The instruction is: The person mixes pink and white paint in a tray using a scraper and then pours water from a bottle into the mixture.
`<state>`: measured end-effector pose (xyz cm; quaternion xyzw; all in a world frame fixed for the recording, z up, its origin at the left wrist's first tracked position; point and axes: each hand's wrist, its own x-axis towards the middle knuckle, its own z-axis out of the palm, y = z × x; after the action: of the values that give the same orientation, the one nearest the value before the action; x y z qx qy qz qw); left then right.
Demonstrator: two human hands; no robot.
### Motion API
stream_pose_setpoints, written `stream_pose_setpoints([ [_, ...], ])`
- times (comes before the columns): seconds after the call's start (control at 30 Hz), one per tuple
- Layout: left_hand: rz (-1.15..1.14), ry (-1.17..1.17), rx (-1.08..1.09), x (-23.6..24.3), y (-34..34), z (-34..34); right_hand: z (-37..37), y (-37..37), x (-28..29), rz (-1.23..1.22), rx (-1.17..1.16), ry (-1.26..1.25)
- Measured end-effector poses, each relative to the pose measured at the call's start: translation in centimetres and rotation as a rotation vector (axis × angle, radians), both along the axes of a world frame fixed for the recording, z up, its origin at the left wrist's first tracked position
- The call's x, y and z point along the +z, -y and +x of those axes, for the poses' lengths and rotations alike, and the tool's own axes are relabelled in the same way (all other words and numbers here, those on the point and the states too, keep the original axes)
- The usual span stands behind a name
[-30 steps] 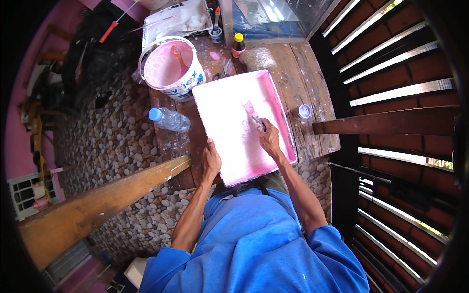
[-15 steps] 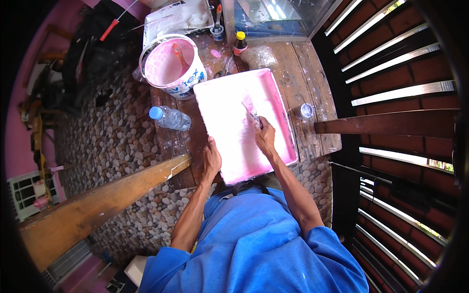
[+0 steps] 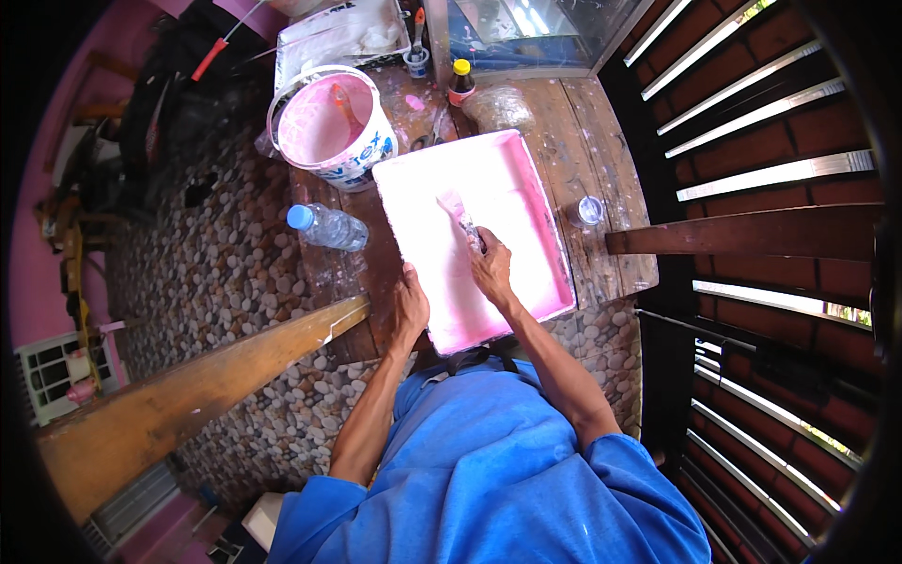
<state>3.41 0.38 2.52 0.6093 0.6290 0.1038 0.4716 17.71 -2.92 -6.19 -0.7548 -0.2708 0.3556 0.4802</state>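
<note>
A pale pink paint tray (image 3: pixel 553 273) with raised walls sits at the front of the wooden table. At its near left edge my left hand (image 3: pixel 411 303) grips the wall, fingers partly hidden. Inside the tray, my right hand (image 3: pixel 491 268) is closed round the handle of a paintbrush (image 3: pixel 455 209). The brush's pink-coated tip points away from me, over the tray's bottom, which is covered in bright pink-white paint. Glare hides how deep the paint is.
A paint bucket (image 3: pixel 362 169) with another brush inside stands behind left. A water bottle (image 3: pixel 329 228) lies left of the tray, a small jar (image 3: pixel 588 212) right. Behind are a yellow-capped bottle (image 3: pixel 460 85), scissors (image 3: pixel 427 139) and a clear plastic bundle (image 3: pixel 500 109). A wooden beam (image 3: pixel 216 395) crosses at left.
My right hand and the paintbrush have moved left and slightly nearer across the tray. The left hand stays on the tray's edge.
</note>
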Motion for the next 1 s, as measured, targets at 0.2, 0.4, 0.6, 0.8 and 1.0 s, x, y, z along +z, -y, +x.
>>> stream_pose_setpoints([
  [0.2, -0.011, 0.031, -0.008, 0.0, 0.3, 0.1, -0.5, -0.1, 0.2, 0.075, 0.075, 0.003],
  [0.4, 0.099, 0.077, 0.002, 0.2, 0.6, 0.3, -1.3, -0.4, 0.0, 0.102, 0.089, 0.006],
  [0.6, 0.066, 0.039, -0.007, 0.9, 0.6, 0.6, -1.0, -0.2, 0.7, 0.035, 0.069, -0.03],
  [0.8, 0.056, 0.099, 0.003, -1.8, 0.5, -0.2, -0.9, 0.0, 1.8, -0.046, -0.013, -0.047],
  [1.0, 0.102, 0.105, 0.024, -2.6, 0.6, -0.4, 0.0, 0.5, 1.4, 0.121, -0.132, -0.16],
])
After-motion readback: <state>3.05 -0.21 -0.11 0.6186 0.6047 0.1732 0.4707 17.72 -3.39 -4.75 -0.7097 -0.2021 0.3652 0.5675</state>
